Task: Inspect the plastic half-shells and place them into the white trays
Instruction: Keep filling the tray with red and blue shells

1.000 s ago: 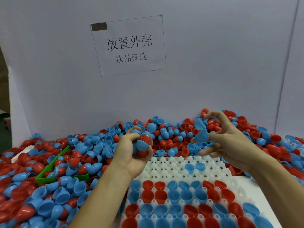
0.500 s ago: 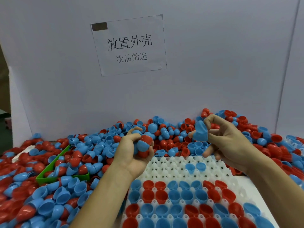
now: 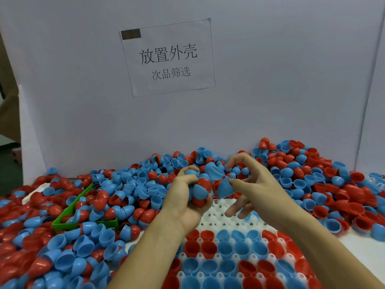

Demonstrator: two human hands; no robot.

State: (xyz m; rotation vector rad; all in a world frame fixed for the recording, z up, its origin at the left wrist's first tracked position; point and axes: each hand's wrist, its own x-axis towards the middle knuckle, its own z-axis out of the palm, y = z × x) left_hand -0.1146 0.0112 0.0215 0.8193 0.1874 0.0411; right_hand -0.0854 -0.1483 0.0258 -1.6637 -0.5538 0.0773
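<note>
From my end the red and blue half-shells look like smooth, glossy plastic. White tray is duller, matt plastic, and the sign is plain paper.

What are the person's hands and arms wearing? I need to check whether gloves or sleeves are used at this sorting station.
Nothing that shows. The left hand and the right hand are both bare, with no gloves, rings or finger cots visible. Both forearms are bare too, right down to the bottom edge of the picture: no sleeves, cuffs, watch or wristband in view. Anything worn above that is out of frame.
</note>
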